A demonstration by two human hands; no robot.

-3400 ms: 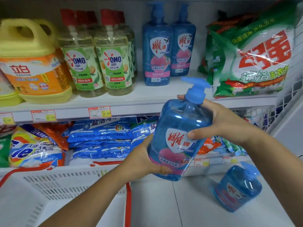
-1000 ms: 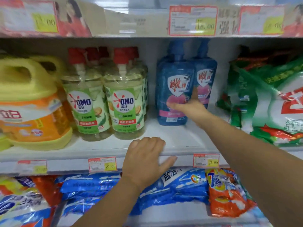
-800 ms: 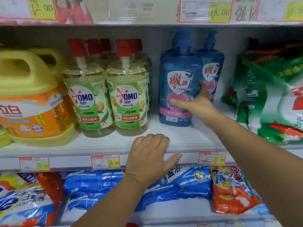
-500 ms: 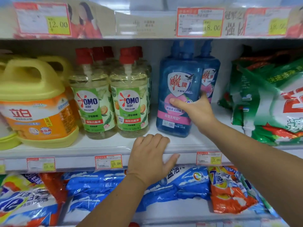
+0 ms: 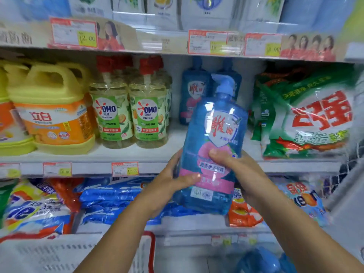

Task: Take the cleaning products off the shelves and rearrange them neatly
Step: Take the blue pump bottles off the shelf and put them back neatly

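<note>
Left side unchanged: jugs [image 5: 49,107] and OMO bottles [image 5: 130,117] sit on the shelf [image 5: 88,154], untouched.

Left hand [image 5: 167,182] has left the shelf edge, where it lay flat half a second ago. It now curls round the lower left side of the bottle [image 5: 216,131], thumb across the pink label.

The bottle is off the shelf. It hangs in the air in front of the shelf edge, upright with a slight lean, pump on top, label to the camera.

Right hand [image 5: 238,170] grips its right side as before, thumb on the label, fingers hidden behind.

Two rear bottles [image 5: 194,99] of the same kind remain at the back of the shelf, partly hidden by the held one. Bags [image 5: 315,119] on the right have not moved.

Meaning: removal of this bottle is done, and the two-hand hold looks secure. Likely next is setting it down, perhaps by the blue shapes [image 5: 262,261] at bottom right, which are too blurred to identify for sure. The blue row is not cleared yet, so rearranging is still ahead.
</note>
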